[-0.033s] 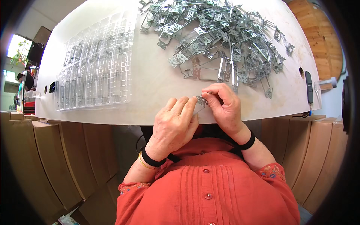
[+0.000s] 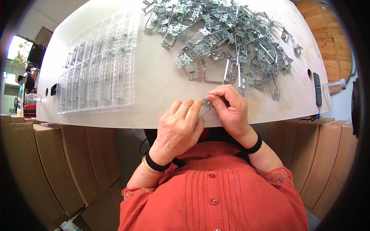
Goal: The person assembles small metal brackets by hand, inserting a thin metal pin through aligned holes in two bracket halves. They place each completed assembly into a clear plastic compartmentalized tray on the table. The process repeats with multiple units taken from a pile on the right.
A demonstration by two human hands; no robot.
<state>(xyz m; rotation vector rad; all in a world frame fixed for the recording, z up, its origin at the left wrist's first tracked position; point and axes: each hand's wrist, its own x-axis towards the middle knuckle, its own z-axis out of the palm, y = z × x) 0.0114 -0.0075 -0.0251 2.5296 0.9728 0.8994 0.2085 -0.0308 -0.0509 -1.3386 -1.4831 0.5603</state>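
Head view: a small metal bracket (image 2: 206, 103) pinched between two hands over the table's near edge.
Its flat plate sits at the fingertips, and its thin rod slants from there down and left, toward the left palm; the rod's far end is hidden. The right hand (image 2: 231, 109) closes thumb and forefinger on the plate's right side. The left hand (image 2: 179, 125) curls its fingers together against the left side. Beyond the grip lies a heap of metal brackets (image 2: 235, 38); left of it, clear plastic trays (image 2: 125, 79).
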